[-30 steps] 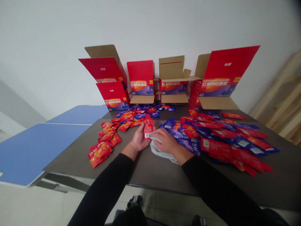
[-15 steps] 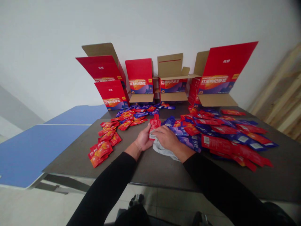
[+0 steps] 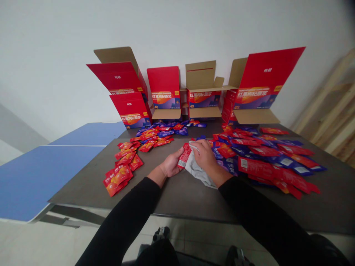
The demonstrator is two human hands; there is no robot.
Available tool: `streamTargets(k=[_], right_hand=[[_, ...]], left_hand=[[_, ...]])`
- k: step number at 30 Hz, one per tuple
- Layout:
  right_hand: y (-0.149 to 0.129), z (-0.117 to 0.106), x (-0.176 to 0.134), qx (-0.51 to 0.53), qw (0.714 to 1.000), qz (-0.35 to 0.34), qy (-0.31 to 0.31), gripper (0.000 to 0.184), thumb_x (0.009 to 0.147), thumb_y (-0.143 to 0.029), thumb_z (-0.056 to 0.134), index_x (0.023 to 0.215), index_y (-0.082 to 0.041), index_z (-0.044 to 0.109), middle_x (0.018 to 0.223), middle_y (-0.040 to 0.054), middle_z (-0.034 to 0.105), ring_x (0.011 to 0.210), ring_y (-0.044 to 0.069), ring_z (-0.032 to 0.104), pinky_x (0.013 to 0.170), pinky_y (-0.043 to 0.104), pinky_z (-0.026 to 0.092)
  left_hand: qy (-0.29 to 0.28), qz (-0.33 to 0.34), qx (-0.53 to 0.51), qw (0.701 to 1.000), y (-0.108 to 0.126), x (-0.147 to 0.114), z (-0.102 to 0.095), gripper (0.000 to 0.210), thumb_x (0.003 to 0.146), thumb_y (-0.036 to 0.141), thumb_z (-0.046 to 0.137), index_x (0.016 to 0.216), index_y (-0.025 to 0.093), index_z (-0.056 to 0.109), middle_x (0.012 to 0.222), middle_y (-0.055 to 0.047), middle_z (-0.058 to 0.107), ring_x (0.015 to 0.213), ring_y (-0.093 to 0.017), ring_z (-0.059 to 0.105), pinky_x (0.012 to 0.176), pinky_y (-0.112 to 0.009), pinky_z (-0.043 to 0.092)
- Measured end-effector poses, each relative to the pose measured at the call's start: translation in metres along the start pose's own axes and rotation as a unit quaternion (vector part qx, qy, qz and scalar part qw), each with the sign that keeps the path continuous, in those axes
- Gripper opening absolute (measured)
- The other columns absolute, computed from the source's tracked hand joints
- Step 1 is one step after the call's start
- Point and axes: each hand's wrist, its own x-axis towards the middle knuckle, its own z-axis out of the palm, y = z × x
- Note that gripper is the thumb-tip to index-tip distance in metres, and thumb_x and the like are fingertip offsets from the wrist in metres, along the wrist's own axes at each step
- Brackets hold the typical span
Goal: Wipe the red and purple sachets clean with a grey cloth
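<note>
My left hand (image 3: 171,163) is closed on the edge of a red sachet (image 3: 184,156), whose printed side with a barcode faces up. A light grey cloth (image 3: 198,173) is gripped in my right hand (image 3: 204,154) and lies against the sachet's right part, covering some of it. The cloth's lower end trails on the dark table. Right of my hands lies a big heap of red and purple sachets (image 3: 257,168). Left of them, a curved spread of smaller-looking red sachets (image 3: 122,175) runs back toward more red and purple sachets (image 3: 155,136).
Several open red cartons stand along the back, among them a left carton (image 3: 134,116), a middle carton (image 3: 165,98) and a right carton (image 3: 249,98). A blue table (image 3: 55,166) adjoins the grey table (image 3: 177,201) on the left. Wooden slats (image 3: 330,107) lean at far right.
My right hand and the cloth have shifted right and slightly up over the sachet. The sachet has tilted rightward, its barcode end now uncovered. My left hand still grips it.
</note>
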Motion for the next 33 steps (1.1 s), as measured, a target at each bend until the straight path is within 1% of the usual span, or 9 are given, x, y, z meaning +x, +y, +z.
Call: streamTargets(k=[4,11,16,19,21,22,27,30,33], right_hand=[[0.005,-0.001,0.002,-0.013,1.0,0.021,0.015,0.032,0.091,-0.012,0.051,0.112,-0.023,0.072,0.108,0.0096,0.063,0.105,0.026,0.057,0.1,0.046,0.047],[0.017,0.001,0.004,0.004,0.999,0.033,0.042,0.026,0.092,-0.018,0.052,0.109,-0.021,0.072,0.106,0.0112,0.062,0.103,0.028,0.057,0.098,0.047,0.049],[0.02,-0.001,0.007,-0.007,0.997,0.04,0.06,0.025,0.09,-0.016,0.052,0.106,-0.019,0.071,0.101,0.0114,0.061,0.099,0.028,0.058,0.094,0.049,0.05],[0.012,-0.002,0.005,0.001,0.997,0.009,0.072,0.026,0.091,-0.017,0.052,0.111,-0.02,0.069,0.105,0.0114,0.061,0.102,0.028,0.058,0.095,0.048,0.051],[0.003,-0.001,0.001,0.02,0.998,-0.043,0.046,0.028,0.091,-0.017,0.054,0.115,-0.021,0.067,0.108,0.0109,0.061,0.104,0.027,0.059,0.096,0.047,0.052],[-0.003,0.0,-0.002,0.031,0.996,-0.077,0.013,0.03,0.091,-0.017,0.054,0.118,-0.022,0.066,0.109,0.0105,0.061,0.105,0.026,0.059,0.096,0.047,0.052],[-0.023,0.008,-0.01,0.054,0.97,-0.215,-0.098,0.03,0.094,-0.015,0.054,0.119,-0.025,0.068,0.113,0.0083,0.067,0.106,0.024,0.058,0.098,0.045,0.052],[-0.027,0.011,-0.01,0.054,0.962,-0.237,-0.127,0.029,0.096,-0.015,0.053,0.115,-0.027,0.071,0.111,0.0069,0.07,0.101,0.023,0.058,0.092,0.042,0.054],[-0.028,0.011,-0.01,0.053,0.971,-0.202,-0.116,0.028,0.095,-0.015,0.054,0.113,-0.026,0.073,0.11,0.0071,0.071,0.1,0.024,0.058,0.089,0.042,0.055]], left_hand=[[-0.003,-0.007,0.013,1.0,0.001,0.0,-0.003,0.037,0.101,0.039,0.048,0.108,0.012,0.072,0.099,-0.012,0.075,0.086,-0.022,0.072,0.089,-0.035,0.053],[-0.026,-0.02,0.031,0.999,0.007,0.001,-0.014,0.036,0.099,0.04,0.052,0.113,0.01,0.068,0.096,-0.013,0.073,0.073,-0.021,0.07,0.063,-0.031,0.055],[-0.037,0.007,-0.053,0.998,0.014,-0.001,-0.011,0.047,0.102,0.045,0.043,0.121,0.008,0.066,0.106,-0.015,0.073,0.086,-0.023,0.071,0.074,-0.034,0.056],[-0.044,0.046,-0.112,0.992,0.017,-0.001,-0.008,0.051,0.102,0.049,0.041,0.124,0.01,0.065,0.109,-0.015,0.072,0.088,-0.022,0.07,0.074,-0.033,0.054],[-0.039,0.056,-0.133,0.989,0.018,0.0,-0.006,0.05,0.1,0.05,0.043,0.12,0.011,0.067,0.105,-0.014,0.073,0.086,-0.022,0.07,0.074,-0.033,0.054],[-0.036,0.056,-0.137,0.988,0.017,0.001,-0.006,0.05,0.1,0.052,0.043,0.116,0.011,0.068,0.102,-0.013,0.073,0.086,-0.022,0.07,0.076,-0.034,0.054],[-0.018,0.01,-0.128,0.992,0.011,0.005,0.0,0.057,0.096,0.063,0.041,0.087,0.014,0.07,0.082,-0.011,0.071,0.09,-0.027,0.07,0.085,-0.038,0.054],[-0.003,-0.012,-0.113,0.993,0.007,0.006,0.002,0.056,0.096,0.062,0.042,0.075,0.016,0.066,0.071,-0.009,0.068,0.087,-0.027,0.071,0.083,-0.037,0.054],[0.004,-0.031,-0.104,0.994,0.003,0.007,0.003,0.054,0.096,0.062,0.045,0.072,0.016,0.063,0.072,-0.009,0.069,0.086,-0.026,0.071,0.083,-0.037,0.055]])
